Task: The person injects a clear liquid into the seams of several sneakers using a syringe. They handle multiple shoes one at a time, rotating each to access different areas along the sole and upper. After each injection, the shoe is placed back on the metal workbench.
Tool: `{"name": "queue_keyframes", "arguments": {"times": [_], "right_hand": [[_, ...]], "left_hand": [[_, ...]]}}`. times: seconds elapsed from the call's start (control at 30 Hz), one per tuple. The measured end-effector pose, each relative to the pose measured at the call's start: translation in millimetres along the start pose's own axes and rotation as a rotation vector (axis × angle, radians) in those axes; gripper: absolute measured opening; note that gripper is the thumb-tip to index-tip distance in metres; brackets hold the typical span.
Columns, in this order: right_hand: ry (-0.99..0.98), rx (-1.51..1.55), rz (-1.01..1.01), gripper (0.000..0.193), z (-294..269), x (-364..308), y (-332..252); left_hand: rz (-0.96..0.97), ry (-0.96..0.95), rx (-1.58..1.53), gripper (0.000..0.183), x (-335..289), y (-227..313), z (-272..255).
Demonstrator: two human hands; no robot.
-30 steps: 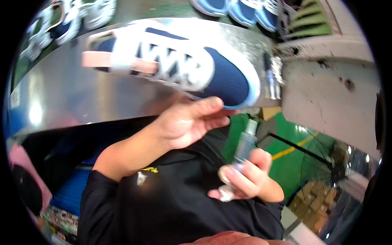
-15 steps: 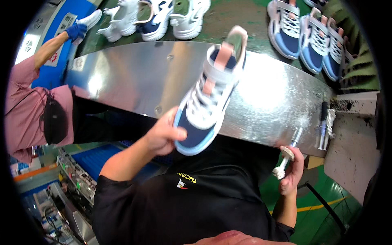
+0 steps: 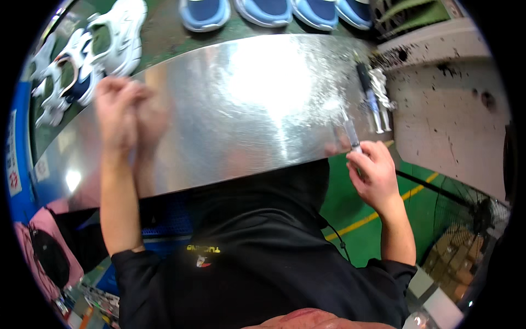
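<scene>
My left hand (image 3: 119, 115) is over the left part of the metal worktop (image 3: 208, 137), close to the white sneakers (image 3: 126, 38) at the far left. No sneaker shows in it; its bent fingers are smeared by motion. Low on the right, at the worktop's near edge, my right hand (image 3: 378, 172) grips a clear syringe (image 3: 351, 133), its narrow tip pointing away from me over the metal. Along the far edge stand several navy and light-blue sneakers (image 3: 266, 11), cut off by the picture's rim.
By the worktop's right end lie slim tools with white ends (image 3: 372, 104) and a crumpled white wrapping (image 3: 380, 88). A stained pale panel (image 3: 444, 104) rises beside them. A black fan (image 3: 466, 203) stands at right. Someone in pink (image 3: 49, 247) is at lower left.
The navy-and-white sneaker has left my left hand, which has moved up and left. The view has shifted right. My right hand still has the syringe; the white-tipped piece there no longer shows.
</scene>
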State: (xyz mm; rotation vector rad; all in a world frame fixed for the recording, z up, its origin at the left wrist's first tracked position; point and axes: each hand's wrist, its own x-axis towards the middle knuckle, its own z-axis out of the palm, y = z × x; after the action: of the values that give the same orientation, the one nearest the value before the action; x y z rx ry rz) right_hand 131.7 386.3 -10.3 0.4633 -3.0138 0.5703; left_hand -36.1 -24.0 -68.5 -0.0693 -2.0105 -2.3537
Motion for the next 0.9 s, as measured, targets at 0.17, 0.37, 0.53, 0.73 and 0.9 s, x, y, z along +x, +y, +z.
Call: {"name": "queue_keyframes", "arguments": {"times": [0.17,0.37,0.53,0.73,0.9], "right_hand": [[-0.053,-0.297,-0.032,0.014,-8.7,7.8,9.5],[-0.241,-0.365,-0.028,0.013,-10.1,10.3,4.1],[-0.168,0.058,0.091,0.011,-15.8,3.0,1.0],[-0.264,0.705,0.485,0.011,-4.0,-4.6,20.1],[-0.195,1.024,0.455,0.016,5.5,-23.1,28.7]], "left_hand": [[0.138,0.306,0.511,0.069,46.3,-10.0,-81.0],[0.135,0.167,0.598,0.071,92.0,-13.4,-56.1],[0.116,0.198,0.440,0.068,103.4,-10.6,-44.6],[-0.146,0.196,0.084,0.039,102.0,11.6,-114.2],[-0.216,0.182,-0.036,0.037,-11.0,45.0,-111.5]]}}
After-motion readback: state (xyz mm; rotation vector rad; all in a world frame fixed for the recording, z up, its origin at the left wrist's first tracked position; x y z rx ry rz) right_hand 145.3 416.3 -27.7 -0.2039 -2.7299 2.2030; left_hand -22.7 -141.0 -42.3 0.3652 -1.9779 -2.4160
